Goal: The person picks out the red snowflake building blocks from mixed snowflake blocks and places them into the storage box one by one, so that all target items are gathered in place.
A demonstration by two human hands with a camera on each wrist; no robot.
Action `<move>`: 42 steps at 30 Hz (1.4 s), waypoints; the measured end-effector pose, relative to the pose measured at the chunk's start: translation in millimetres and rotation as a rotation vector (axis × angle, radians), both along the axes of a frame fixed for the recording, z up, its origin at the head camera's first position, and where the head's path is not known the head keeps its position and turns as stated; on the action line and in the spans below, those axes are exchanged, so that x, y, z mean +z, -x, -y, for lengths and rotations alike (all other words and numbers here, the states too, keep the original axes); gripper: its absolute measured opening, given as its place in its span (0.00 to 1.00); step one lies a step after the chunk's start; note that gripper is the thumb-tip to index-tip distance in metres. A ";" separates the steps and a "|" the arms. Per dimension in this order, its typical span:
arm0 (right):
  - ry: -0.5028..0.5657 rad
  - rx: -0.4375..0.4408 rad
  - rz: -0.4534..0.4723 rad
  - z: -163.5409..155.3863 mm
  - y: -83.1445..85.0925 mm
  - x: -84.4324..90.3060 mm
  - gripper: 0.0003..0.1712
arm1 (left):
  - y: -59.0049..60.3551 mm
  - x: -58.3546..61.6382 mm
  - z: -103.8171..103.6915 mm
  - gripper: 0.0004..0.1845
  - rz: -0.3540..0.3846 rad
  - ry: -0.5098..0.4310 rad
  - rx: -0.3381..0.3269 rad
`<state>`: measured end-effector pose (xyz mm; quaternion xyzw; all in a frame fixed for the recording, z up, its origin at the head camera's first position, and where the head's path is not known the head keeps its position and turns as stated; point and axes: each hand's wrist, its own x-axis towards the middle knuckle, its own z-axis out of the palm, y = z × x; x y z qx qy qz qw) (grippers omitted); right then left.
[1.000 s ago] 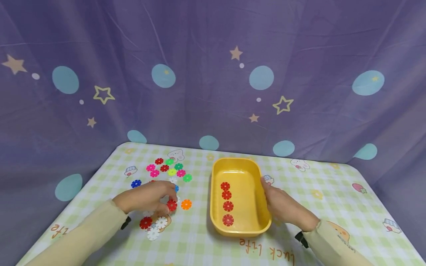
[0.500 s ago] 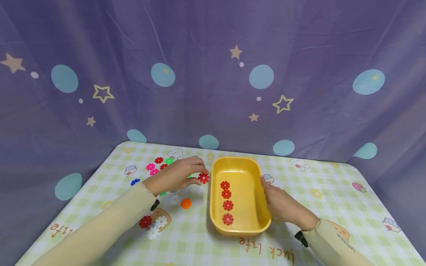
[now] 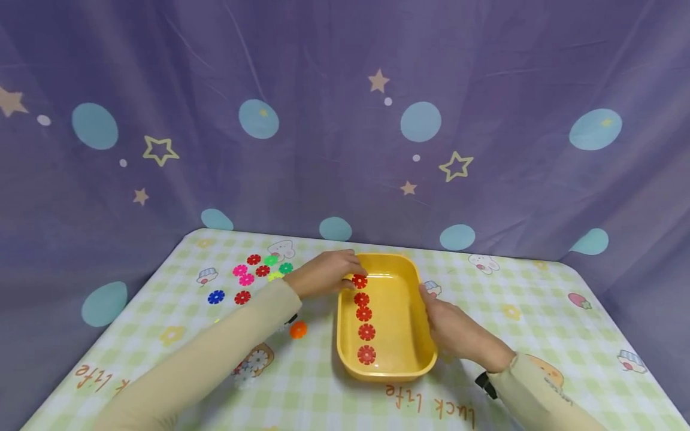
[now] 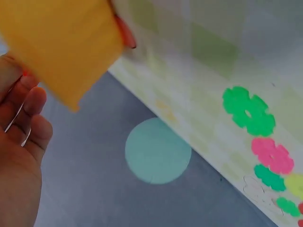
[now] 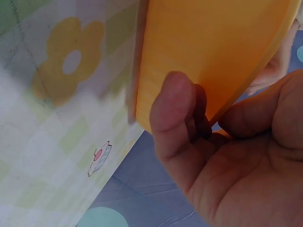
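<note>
A yellow plastic tray (image 3: pixel 396 335) stands on the table, with several red snowflake discs (image 3: pixel 366 331) in a column along its left side. My left hand (image 3: pixel 327 274) reaches over the tray's far left corner and pinches another red snowflake disc (image 3: pixel 359 281) above the column's far end. In the left wrist view the tray's wall (image 4: pixel 61 42) hides most of that disc. My right hand (image 3: pixel 458 334) grips the tray's right rim, its thumb over the edge and its fingers against the outer wall (image 5: pixel 189 42), as the right wrist view shows.
Left of the tray lie loose snowflake discs: a blue one (image 3: pixel 216 297), an orange one (image 3: pixel 299 330), a red one (image 3: pixel 242 297), pink (image 3: pixel 246 279) and green ones (image 3: pixel 286 268). My left forearm covers some. A purple curtain (image 3: pixel 302 167) hangs behind the checked tablecloth (image 3: pixel 517 335).
My left hand picked a red snowflake disc up from the loose ones and carried it right and away, over the tray's far left corner. My right hand stays on the rim.
</note>
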<state>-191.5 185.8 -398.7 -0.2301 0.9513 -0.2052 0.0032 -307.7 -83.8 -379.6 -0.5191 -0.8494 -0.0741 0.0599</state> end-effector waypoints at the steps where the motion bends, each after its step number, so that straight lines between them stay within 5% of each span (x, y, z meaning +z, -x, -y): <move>1: 0.001 0.005 -0.001 0.1 0.0 0.1 0.32 | 2.8 -2.6 -4.0 0.15 0.000 0.026 0.007; 10: -0.010 -0.020 0.020 0.8 0.3 1.0 0.31 | 13.9 -8.3 -38.1 0.08 0.097 0.286 0.174; 15: -0.001 -0.017 0.022 1.2 0.0 0.4 0.31 | 10.9 -10.7 -47.3 0.12 -0.027 0.377 0.205; 18: 0.006 -0.016 0.024 1.3 -0.4 0.6 0.31 | 9.1 -11.9 -49.8 0.12 -0.080 0.390 0.181; 25: 0.008 -0.011 0.024 1.7 -0.5 1.3 0.31 | 7.3 -8.1 -41.6 0.06 -0.004 0.307 0.152; 30: 0.003 -0.004 0.004 2.4 -0.5 1.1 0.31 | -2.5 4.6 -17.5 0.08 -0.060 0.168 0.062; 34: -0.006 -0.003 -0.003 2.4 -0.6 1.0 0.31 | -17.5 20.8 17.0 0.08 -0.075 0.072 0.062; 38: -0.002 -0.002 0.006 1.8 -1.6 1.3 0.31 | -34.9 29.4 61.0 0.07 0.016 0.088 0.144; 42: -0.006 -0.002 0.005 1.7 -2.4 1.7 0.30 | -50.6 24.7 107.6 0.07 0.204 0.144 0.297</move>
